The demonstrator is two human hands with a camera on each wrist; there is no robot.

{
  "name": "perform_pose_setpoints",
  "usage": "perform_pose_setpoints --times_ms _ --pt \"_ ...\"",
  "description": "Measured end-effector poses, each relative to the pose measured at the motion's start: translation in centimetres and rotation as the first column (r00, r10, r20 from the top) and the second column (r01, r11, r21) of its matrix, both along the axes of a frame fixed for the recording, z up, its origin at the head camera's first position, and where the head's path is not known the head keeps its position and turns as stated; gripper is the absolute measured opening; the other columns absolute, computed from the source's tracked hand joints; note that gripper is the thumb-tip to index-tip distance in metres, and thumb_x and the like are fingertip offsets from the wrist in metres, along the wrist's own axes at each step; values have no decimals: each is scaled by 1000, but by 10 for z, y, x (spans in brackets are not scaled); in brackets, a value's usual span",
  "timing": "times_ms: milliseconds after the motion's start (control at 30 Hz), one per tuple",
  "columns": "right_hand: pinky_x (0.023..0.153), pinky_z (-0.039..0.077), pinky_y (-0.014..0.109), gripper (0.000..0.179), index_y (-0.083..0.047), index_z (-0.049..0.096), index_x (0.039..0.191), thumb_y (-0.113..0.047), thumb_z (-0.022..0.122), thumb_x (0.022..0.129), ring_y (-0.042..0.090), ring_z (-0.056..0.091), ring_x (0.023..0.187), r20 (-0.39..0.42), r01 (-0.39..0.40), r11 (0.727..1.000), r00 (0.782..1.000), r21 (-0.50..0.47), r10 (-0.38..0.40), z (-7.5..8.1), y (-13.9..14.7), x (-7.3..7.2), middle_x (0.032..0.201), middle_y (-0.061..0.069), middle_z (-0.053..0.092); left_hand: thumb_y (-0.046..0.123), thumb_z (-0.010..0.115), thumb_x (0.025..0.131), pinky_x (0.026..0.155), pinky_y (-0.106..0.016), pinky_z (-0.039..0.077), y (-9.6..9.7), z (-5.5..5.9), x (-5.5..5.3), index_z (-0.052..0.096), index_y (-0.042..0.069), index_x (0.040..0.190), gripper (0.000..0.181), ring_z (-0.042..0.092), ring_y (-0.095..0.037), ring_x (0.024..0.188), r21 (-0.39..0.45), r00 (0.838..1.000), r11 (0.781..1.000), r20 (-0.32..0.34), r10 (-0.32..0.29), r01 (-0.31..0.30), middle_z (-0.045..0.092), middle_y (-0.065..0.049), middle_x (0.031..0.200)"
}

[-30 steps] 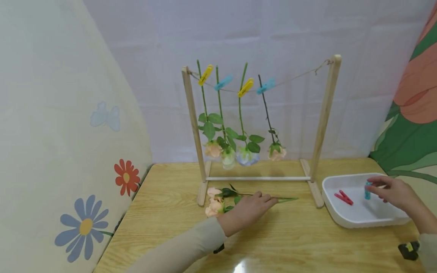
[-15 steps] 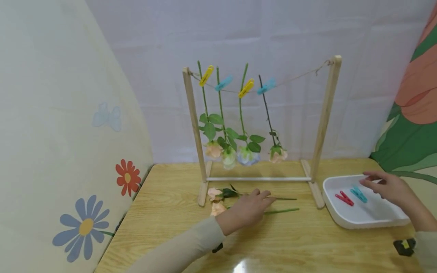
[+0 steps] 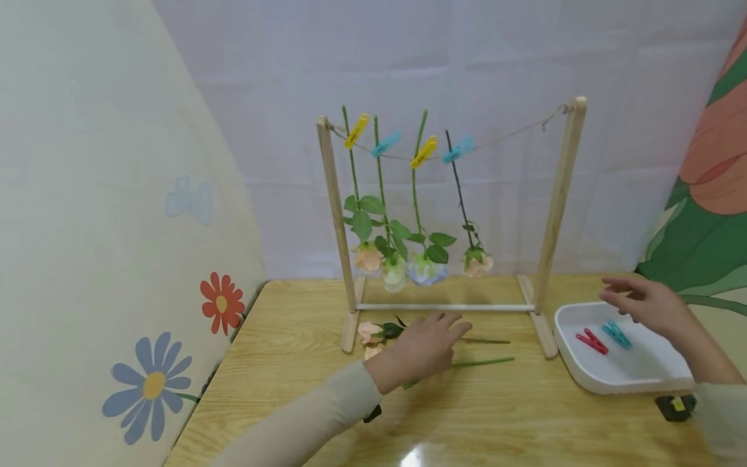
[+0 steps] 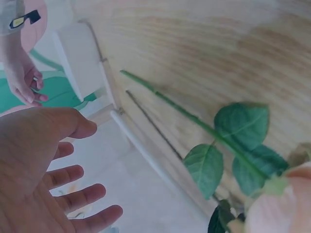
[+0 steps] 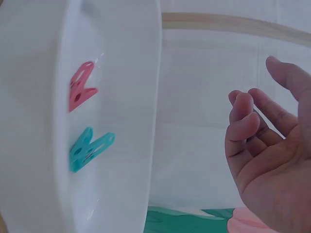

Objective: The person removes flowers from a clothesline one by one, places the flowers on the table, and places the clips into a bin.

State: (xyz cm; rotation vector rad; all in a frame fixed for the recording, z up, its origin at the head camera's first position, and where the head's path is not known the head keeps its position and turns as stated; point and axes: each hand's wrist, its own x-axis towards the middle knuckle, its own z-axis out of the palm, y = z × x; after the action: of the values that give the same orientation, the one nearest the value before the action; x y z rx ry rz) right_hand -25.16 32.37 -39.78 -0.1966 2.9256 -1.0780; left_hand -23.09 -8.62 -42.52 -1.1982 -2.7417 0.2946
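Observation:
My left hand [image 3: 425, 344] hovers over two peach roses lying on the table, fingers spread and nothing in them. One rose [image 3: 370, 333] has a dark stem; the other, partly hidden by the hand in the head view, has a green stem [image 3: 484, 361]. The left wrist view shows its leaves [image 4: 241, 125] and peach bloom [image 4: 274, 208] beside the hand. Over the white tray [image 3: 613, 383], my right hand [image 3: 650, 308] hangs with loosely bent fingers, holding nothing. Below it in the tray lie a red clothespin [image 3: 592, 342] and a teal clothespin [image 3: 616, 334].
Behind the roses stands a wooden frame [image 3: 561, 207] with a string tied between its posts. Upside-down roses [image 3: 428, 269] hang there from yellow [image 3: 424, 152] and blue clothespins [image 3: 458, 150]. A white rod [image 3: 443, 307] joins the frame's feet. Painted walls flank the table [image 3: 280, 389].
The right hand has let go of the teal clothespin, which now lies beside the red one, and has moved up and left. The left hand has drawn off the stems, its fingers spreading; the green stem has shifted nearer.

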Motion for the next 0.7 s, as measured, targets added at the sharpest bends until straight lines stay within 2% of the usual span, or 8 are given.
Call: perform_pose_setpoints --times_ms 200,367,433,600,700 --pt "63 52 28 63 4 48 145 -44 56 103 9 59 83 -33 -10 1000 999 -7 10 10 -15 -1 121 26 64 26 70 95 70 -23 57 -1 9 -2 45 19 149 60 59 -20 116 75 997 996 -70 -33 38 52 -4 143" --pt "64 51 27 60 2 50 144 -42 56 104 7 59 82 -63 -26 999 998 -31 24 21 -28 -4 119 24 66 28 68 97 85 -34 59 -2 19 -5 43 20 151 60 56 -24 126 97 998 995 -56 -25 31 48 -6 148" --pt "64 52 28 59 1 51 144 -42 56 103 6 59 83 -76 -34 999 997 -40 31 25 -33 -5 118 24 66 29 68 97 87 -35 59 -2 24 -6 43 19 151 60 55 -25 127 112 997 993 -65 -29 36 49 -7 147" --pt "66 53 28 58 0 51 144 -41 56 104 6 59 84 -104 -51 996 994 -76 43 36 -44 -9 121 24 66 24 68 96 83 -32 59 -1 37 -11 50 16 145 52 57 -24 124 199 988 976 -147 -54 83 55 -7 140" --pt "65 52 28 57 -2 51 144 -42 56 104 8 60 84 -115 -50 993 993 -105 38 45 -50 -11 119 18 66 22 67 96 89 -33 58 0 43 -15 53 14 141 48 57 -23 123 251 979 962 -196 -61 110 57 -6 137"
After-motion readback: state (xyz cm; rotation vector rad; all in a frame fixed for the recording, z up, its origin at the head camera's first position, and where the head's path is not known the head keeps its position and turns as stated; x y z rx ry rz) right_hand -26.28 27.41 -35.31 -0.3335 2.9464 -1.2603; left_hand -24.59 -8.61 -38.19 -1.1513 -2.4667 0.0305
